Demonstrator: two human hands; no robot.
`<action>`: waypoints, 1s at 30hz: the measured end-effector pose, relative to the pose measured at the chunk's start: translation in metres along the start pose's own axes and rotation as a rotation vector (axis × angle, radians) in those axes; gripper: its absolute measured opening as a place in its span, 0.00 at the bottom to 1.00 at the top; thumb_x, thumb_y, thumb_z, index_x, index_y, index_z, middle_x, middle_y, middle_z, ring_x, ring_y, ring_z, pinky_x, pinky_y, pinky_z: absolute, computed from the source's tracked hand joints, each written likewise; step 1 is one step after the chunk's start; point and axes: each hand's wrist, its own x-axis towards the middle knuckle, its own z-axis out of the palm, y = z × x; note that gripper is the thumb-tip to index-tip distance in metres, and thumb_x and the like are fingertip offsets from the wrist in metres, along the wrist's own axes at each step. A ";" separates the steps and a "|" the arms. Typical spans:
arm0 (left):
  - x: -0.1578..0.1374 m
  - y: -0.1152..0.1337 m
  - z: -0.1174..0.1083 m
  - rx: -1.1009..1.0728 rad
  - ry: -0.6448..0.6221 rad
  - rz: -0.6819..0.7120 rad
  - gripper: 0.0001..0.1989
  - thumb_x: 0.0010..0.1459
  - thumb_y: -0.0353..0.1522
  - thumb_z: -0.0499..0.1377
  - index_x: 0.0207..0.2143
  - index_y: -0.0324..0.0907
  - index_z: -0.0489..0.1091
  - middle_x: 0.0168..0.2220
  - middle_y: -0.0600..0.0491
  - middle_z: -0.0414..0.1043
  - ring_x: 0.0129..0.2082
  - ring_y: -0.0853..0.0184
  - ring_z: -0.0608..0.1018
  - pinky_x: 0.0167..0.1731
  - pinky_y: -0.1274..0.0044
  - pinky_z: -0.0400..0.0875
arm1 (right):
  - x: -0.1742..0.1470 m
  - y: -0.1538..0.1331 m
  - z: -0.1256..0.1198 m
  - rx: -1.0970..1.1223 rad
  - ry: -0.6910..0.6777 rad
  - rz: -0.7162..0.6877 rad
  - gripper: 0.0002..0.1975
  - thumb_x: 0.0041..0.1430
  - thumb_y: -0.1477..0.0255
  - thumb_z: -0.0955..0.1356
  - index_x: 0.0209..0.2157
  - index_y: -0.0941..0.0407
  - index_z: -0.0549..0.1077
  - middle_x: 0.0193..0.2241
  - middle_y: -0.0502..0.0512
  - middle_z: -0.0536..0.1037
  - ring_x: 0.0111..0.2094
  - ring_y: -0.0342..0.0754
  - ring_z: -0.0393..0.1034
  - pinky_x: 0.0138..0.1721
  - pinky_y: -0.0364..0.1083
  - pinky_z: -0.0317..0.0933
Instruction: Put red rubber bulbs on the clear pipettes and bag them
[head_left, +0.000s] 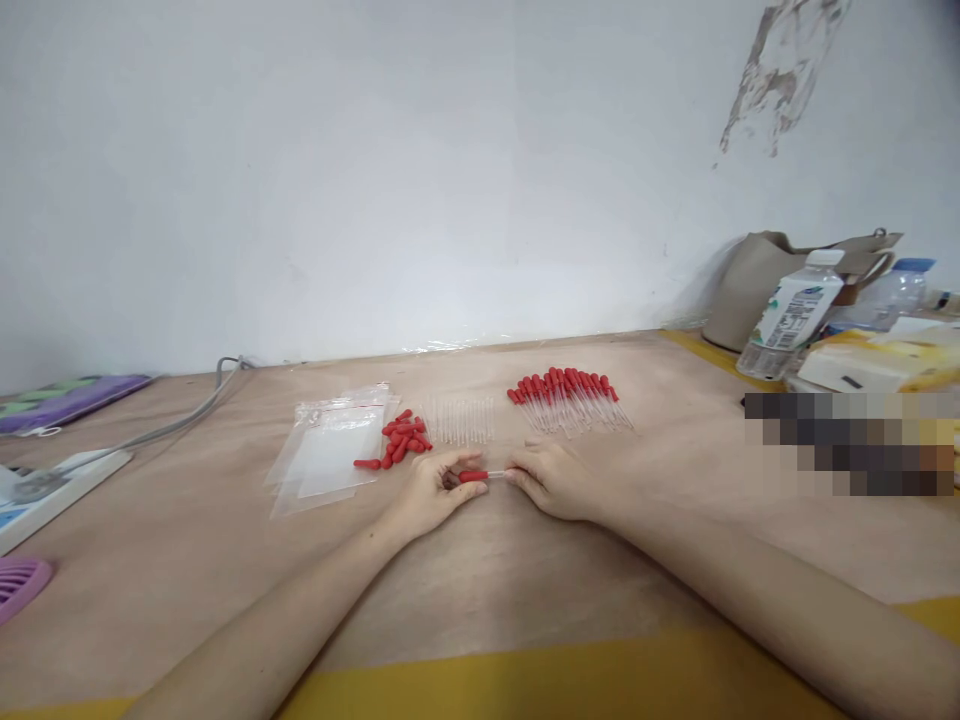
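Softly lit, bright across the wall point(375, 170), dimming toward two o'clock. Shining faintly off the tabletop point(465, 590) at six, glinting on plastic bags point(330, 455) near eight. Pixelated at three, stretched at edges.

On table point(457, 590), left to right: bags point(330, 460), loose bulbs point(403, 440), tubes point(461, 420), droppers point(568, 392); wall point(375, 180) behind.

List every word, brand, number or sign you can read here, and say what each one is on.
No text can be read with certainty.
White-capped bottle: its label carries print, too small and blurred to read.
Yellow-and-white pack: a dark mark shows, too unclear to call lettering.
Clear bags, loose red bulbs, red-topped droppers: no lettering that I can make out.
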 end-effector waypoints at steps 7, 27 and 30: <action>0.003 -0.002 -0.002 0.159 -0.020 0.045 0.12 0.50 0.34 0.59 0.38 0.40 0.70 0.29 0.54 0.66 0.24 0.72 0.69 0.25 0.79 0.66 | 0.022 0.047 -0.038 0.093 0.093 0.624 0.11 0.54 0.68 0.62 0.22 0.57 0.68 0.21 0.51 0.72 0.24 0.42 0.65 0.25 0.39 0.52; 0.002 0.000 -0.004 0.210 -0.066 0.092 0.08 0.52 0.33 0.57 0.34 0.40 0.71 0.28 0.53 0.68 0.25 0.71 0.69 0.26 0.79 0.65 | 0.047 0.089 -0.009 -0.167 0.125 0.969 0.22 0.52 0.54 0.59 0.30 0.57 0.74 0.34 0.61 0.74 0.38 0.56 0.68 0.35 0.50 0.59; 0.002 0.000 -0.004 0.219 -0.071 0.098 0.08 0.52 0.33 0.57 0.34 0.40 0.71 0.28 0.53 0.67 0.26 0.71 0.69 0.26 0.79 0.65 | 0.047 0.086 -0.011 -0.167 0.115 0.967 0.21 0.52 0.54 0.60 0.29 0.56 0.74 0.33 0.59 0.74 0.38 0.55 0.68 0.35 0.50 0.59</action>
